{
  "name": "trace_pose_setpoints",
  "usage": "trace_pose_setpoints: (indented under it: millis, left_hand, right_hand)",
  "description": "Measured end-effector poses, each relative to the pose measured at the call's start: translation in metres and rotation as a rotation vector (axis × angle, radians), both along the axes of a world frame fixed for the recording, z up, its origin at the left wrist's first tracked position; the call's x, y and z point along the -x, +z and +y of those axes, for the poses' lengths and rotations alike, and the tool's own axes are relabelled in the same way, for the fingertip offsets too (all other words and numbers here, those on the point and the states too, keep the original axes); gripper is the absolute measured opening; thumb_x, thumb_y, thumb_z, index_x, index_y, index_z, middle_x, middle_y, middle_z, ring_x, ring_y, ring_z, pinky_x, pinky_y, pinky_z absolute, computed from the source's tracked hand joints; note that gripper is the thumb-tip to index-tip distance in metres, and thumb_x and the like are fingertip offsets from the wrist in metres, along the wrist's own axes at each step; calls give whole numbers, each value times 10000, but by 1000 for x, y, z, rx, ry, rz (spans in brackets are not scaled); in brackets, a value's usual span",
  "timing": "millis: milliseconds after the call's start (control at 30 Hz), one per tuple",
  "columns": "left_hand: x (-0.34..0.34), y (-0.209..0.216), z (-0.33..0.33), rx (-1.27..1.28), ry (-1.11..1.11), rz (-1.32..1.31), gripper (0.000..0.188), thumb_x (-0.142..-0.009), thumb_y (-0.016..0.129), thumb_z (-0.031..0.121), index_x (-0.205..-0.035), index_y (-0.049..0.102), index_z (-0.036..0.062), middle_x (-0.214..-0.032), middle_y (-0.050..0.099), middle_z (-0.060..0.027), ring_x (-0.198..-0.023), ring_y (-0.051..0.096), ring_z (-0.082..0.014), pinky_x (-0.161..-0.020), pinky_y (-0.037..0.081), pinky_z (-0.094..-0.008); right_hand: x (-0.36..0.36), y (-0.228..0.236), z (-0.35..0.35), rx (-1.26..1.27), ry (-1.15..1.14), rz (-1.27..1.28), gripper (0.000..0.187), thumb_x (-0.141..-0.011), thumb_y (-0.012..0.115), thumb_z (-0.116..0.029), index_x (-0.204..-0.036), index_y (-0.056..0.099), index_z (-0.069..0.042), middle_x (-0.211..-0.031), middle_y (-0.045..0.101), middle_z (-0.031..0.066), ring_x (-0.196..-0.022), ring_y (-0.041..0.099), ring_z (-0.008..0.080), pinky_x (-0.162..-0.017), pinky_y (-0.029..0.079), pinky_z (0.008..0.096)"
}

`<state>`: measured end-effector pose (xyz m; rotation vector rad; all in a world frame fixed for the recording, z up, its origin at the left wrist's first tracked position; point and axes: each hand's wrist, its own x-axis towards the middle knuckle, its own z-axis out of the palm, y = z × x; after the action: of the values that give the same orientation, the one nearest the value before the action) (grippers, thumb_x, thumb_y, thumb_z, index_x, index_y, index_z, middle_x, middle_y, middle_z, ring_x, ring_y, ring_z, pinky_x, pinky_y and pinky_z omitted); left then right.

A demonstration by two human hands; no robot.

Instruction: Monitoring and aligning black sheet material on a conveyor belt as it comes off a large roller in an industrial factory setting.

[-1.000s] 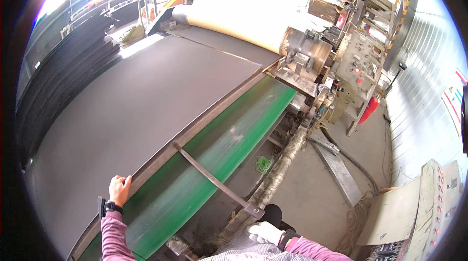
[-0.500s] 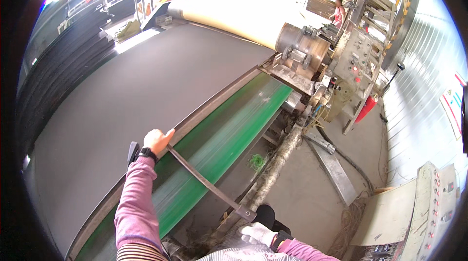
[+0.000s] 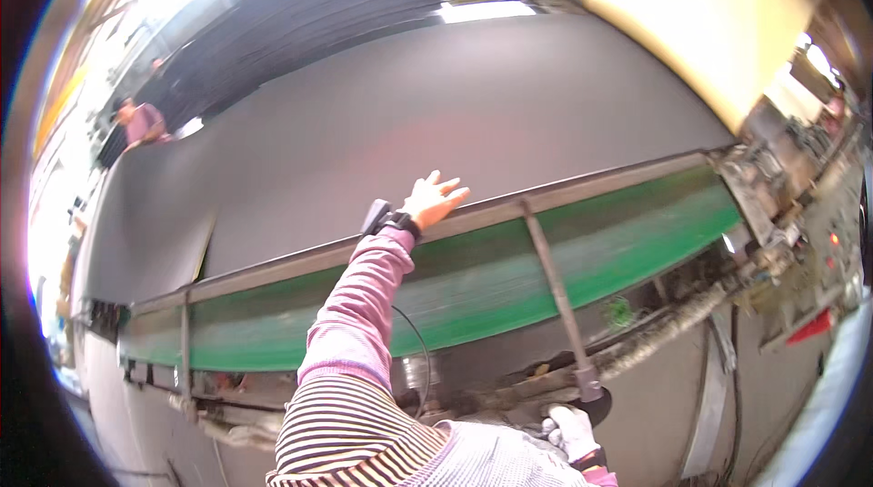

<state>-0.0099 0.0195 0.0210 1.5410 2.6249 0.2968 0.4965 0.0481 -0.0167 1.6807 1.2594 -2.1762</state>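
My left hand, bare and with a black band at the wrist, reaches out with its fingers spread and nothing in them. It is over the near edge of a wide dark grey sheet, beside the long metal rail. Below the rail runs a green belt. My right hand, in a white glove, is low by my body, next to the bottom end of a slanting metal bar. Its fingers look curled; whatever they may hold is hidden.
A cream-coloured roll of sheet feeds the machine at upper right. Dark stacked sheets lie along the far side. Another person stands at the far left end. Pipes and a control panel are at right.
The view has swung left, bringing the sheet's far left end and another person into sight. My left hand has come off the rail and its fingers have spread. My right hand stays low near the bar.
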Motion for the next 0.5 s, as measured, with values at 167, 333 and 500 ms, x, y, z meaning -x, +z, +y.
trace_pose_setpoints:
  millis: [167, 333, 500]
  left_hand:
    - [76, -7, -224, 91, 47, 299, 320, -889, 451, 202, -1194, 521, 270, -785, 593, -114, -732, 565, -322, -647, 483, -422]
    - [58, -7, -240, -84, 267, 147, 353, -858, 522, 372, -733, 671, 78, -699, 594, -146, -756, 580, -297, -684, 463, -407]
    - [1, 24, -134, -157, 455, -66, 386, -816, 572, 425, -836, 702, 62, -853, 626, -148, -844, 590, -267, -769, 454, -357]
  right_hand:
    - [-1, 1, -7, 21, 10, 31, 201, -809, 563, -215, -868, 613, -30, -638, 585, 44, -434, 446, 85, -393, 354, 226]
    - [-4, -13, -9, 53, 46, 116, 221, -829, 581, -252, -851, 607, -34, -685, 600, 55, -463, 465, 91, -411, 363, 224]
    - [-13, -18, -5, 31, 13, 145, 236, -834, 597, -254, -888, 606, -24, -730, 609, 61, -488, 480, 87, -428, 397, 222]
